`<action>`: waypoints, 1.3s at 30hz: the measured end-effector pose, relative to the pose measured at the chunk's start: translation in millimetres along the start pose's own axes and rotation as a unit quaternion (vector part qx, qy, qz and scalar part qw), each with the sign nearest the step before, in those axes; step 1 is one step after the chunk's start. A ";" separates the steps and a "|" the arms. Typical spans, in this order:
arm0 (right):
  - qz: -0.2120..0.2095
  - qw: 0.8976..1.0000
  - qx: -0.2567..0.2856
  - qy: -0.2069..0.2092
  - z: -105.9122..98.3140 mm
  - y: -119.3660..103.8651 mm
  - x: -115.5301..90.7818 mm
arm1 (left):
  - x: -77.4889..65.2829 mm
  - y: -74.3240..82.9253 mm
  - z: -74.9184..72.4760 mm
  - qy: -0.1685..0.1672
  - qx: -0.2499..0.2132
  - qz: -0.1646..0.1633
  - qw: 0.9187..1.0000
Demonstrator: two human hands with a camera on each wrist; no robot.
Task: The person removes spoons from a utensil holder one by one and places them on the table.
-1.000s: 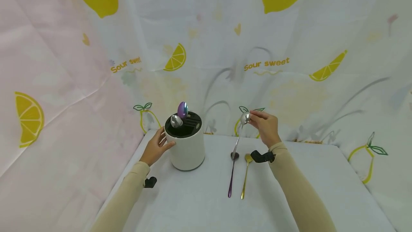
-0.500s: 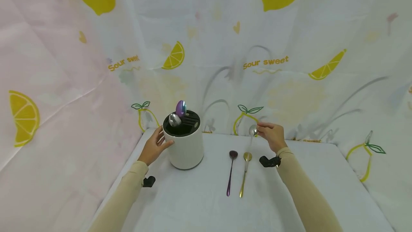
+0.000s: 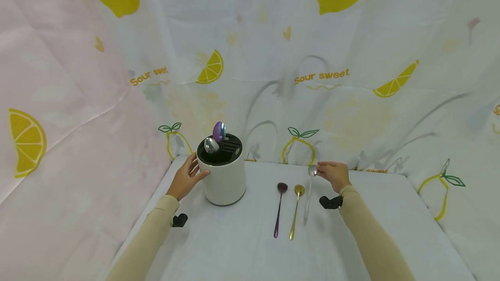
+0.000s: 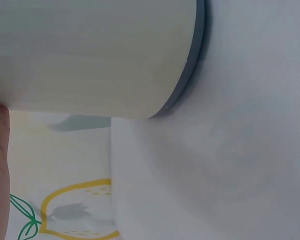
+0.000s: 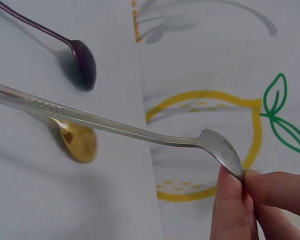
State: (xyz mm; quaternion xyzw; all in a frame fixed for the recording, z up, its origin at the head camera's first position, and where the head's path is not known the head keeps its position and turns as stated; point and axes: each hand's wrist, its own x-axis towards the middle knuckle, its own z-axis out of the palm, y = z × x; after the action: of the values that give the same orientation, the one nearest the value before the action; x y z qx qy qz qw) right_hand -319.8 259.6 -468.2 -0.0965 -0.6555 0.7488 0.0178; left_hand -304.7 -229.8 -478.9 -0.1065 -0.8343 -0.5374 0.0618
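Note:
In the head view my left hand holds the left side of a white utensil holder, thumb on its front and fingers round its side. Two spoons, a silver one and a purple-blue one, stand bowl up in its black slotted top. My right hand pinches a silver long-handled spoon by the edge of its bowl, handle pointing down toward the table. Left of it, a gold spoon and a dark purple spoon lie side by side on the white table.
A lemon-printed cloth hangs behind and beside the table. The table's back edge runs just behind the utensil holder and my right hand. Dark wrist mounts sit at both sleeves.
My right hand has moved right and lower with the silver spoon, from above the purple spoon, past the gold spoon, to its right. My left hand has stayed on the utensil holder.

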 end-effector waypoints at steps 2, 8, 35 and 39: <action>0.011 1.000 -0.001 0.002 -2.2 6.4 0.1 | -0.2 -0.5 -0.2 -0.002 0.002 -0.002 1.000; 0.028 0.999 -0.013 0.013 -7.7 20.8 -0.3 | -0.2 -1.6 -0.7 -0.003 0.005 -0.003 1.000; 0.026 0.995 -0.061 0.077 -13.9 73.5 0.3 | 0.4 -1.8 -0.2 0.000 0.013 -0.001 1.000; 0.028 0.993 -0.076 0.084 -13.0 77.8 0.3 | -0.6 -2.1 -0.6 -0.002 0.014 -0.003 1.000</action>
State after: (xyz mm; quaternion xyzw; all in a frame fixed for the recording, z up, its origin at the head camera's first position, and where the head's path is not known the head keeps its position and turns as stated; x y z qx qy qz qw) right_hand -310.1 261.4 -546.5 -0.1782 -0.7035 0.6865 0.0445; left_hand -304.7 -231.2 -480.7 -0.1044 -0.8421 -0.5256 0.0603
